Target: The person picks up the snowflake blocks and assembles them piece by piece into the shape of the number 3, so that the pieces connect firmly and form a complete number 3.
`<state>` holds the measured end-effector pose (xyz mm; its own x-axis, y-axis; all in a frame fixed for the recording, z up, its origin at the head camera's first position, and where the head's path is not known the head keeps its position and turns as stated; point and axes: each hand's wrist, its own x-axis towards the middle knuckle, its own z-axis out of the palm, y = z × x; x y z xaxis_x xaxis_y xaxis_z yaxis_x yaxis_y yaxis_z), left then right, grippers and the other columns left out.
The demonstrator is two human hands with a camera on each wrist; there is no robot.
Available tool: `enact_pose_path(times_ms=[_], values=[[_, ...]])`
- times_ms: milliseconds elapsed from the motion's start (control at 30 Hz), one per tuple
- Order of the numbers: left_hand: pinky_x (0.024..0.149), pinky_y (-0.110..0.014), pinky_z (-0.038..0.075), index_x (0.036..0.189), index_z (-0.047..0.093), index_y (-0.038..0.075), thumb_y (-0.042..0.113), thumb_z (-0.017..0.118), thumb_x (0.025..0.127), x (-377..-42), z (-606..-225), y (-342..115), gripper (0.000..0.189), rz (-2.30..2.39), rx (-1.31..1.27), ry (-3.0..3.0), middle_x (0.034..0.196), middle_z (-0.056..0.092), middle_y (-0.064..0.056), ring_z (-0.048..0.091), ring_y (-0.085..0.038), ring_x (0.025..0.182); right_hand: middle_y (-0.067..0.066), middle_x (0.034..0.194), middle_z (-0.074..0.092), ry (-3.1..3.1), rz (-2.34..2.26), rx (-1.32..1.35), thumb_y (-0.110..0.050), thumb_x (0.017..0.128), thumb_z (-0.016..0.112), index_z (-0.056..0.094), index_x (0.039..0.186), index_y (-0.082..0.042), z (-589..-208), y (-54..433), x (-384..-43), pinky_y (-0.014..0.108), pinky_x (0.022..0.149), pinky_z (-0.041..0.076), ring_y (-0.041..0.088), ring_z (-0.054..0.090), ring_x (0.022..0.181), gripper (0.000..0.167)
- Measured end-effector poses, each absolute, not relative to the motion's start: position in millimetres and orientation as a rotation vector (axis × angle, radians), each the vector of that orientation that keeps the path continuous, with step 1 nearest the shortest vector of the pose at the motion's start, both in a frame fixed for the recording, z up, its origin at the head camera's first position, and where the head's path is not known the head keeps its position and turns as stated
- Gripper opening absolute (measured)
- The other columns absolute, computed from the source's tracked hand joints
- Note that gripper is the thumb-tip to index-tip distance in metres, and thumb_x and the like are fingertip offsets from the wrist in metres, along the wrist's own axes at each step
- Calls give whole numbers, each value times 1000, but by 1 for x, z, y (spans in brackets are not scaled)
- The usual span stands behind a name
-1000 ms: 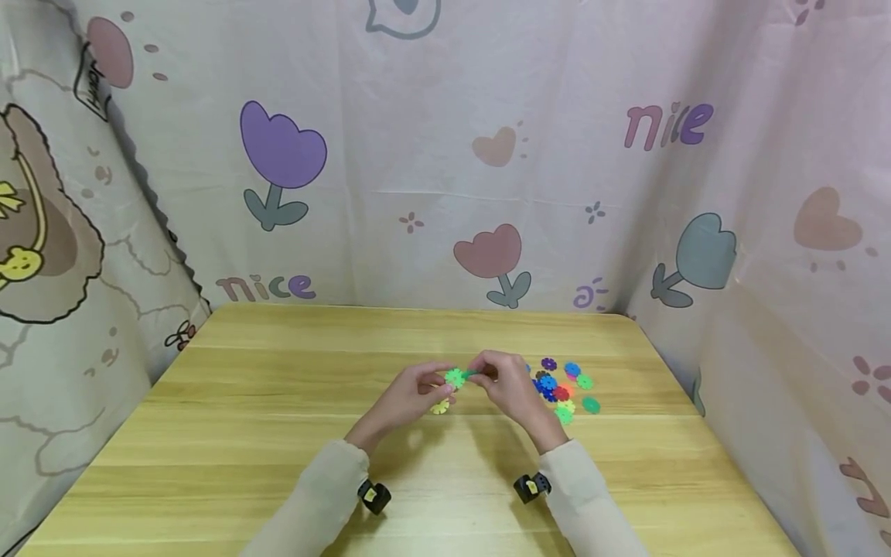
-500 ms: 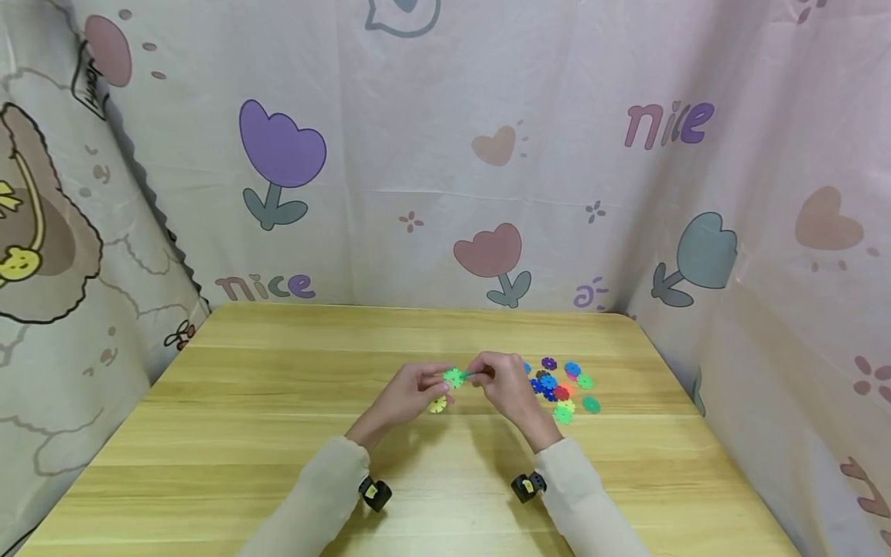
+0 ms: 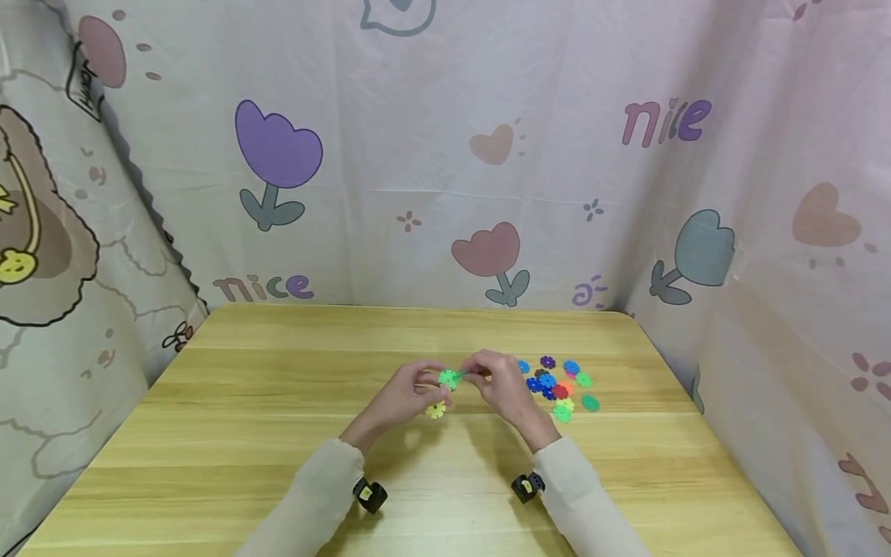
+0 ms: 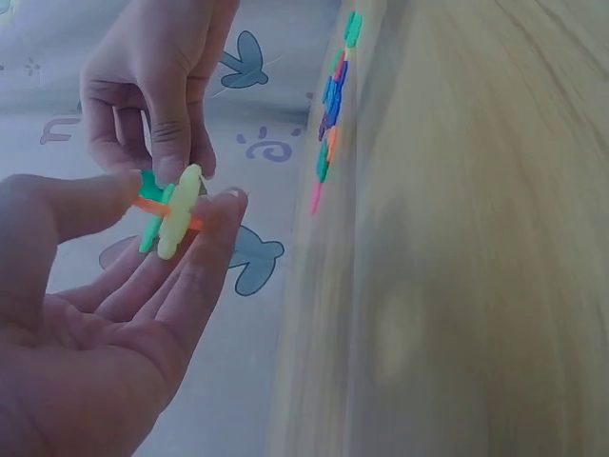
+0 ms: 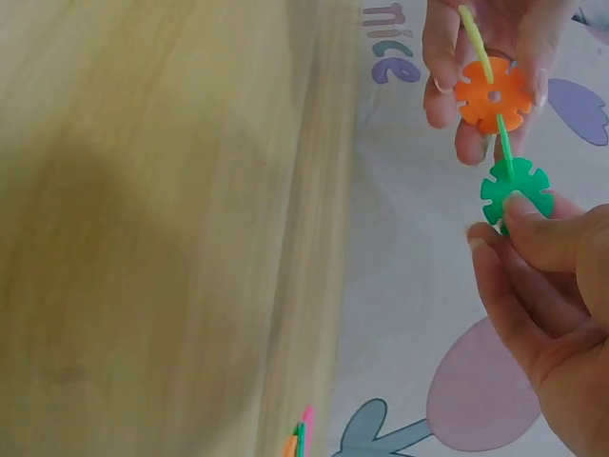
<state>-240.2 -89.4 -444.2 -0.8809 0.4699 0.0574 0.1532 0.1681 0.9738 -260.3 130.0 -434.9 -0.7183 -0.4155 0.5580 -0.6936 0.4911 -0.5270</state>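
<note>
Above the table, both hands hold a short chain of notched plastic snowflake discs. My left hand point(image 3: 400, 396) pinches the orange disc point(image 5: 494, 97) between thumb and fingers. A yellow disc point(image 3: 436, 409) slots into one side of it, and a light green disc point(image 3: 448, 379) into the other. With thumb and fingertips my right hand point(image 3: 506, 389) pinches a darker green disc point(image 5: 517, 193), whose edge meets the light green one. How deep that joint sits cannot be told. Fingers partly cover the orange disc in the left wrist view.
Loose discs lie spread on the wooden table point(image 3: 278, 433) right of the right hand, among them a red disc point(image 3: 560, 392), a purple disc point(image 3: 547, 362) and a dark green disc point(image 3: 590, 403). A patterned curtain point(image 3: 390, 255) hangs behind the table and at both sides.
Both hands and the chain sit slightly further left in the head view, where the background has also shifted a little left. The grips look the same.
</note>
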Motion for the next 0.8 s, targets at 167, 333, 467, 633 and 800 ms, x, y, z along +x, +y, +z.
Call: enact_pose_path(times_ms=[167,333,467,633,800], values=[[91,-39,60,133,54,3,21,65,103,-240,-445,-91,37,1770,578,2184,123,68,-31,73,-43,107,13,87,77,-2351,1067,997,7,85,78,76,88,-2,-438,128,-261,22,73,62,21,76,77,9],[77,-32,61,126,57,3,25,64,104,-244,-449,-91,32,1775,552,2225,116,71,-28,73,-41,102,12,87,78,-2349,1071,1061,6,85,78,78,88,-3,-440,127,-262,22,74,62,21,77,78,10],[72,-29,60,128,58,2,22,65,103,-247,-450,-91,33,1804,530,2182,114,72,-31,74,-43,98,10,87,78,-2378,1103,1066,6,86,78,78,88,-5,-440,126,-261,20,74,61,20,76,78,11],[75,-32,63,129,59,1,20,66,102,-249,-449,-91,33,1824,531,2127,118,70,-33,75,-44,98,9,89,78,-2424,1159,1075,4,88,77,78,90,-5,-438,126,-259,20,75,61,19,76,79,9],[80,-38,64,133,59,0,18,66,102,-247,-449,-95,37,1813,501,2162,122,68,-31,75,-42,98,11,92,79,-2492,1133,946,3,91,74,78,94,-4,-434,134,-262,25,74,62,21,76,81,9]])
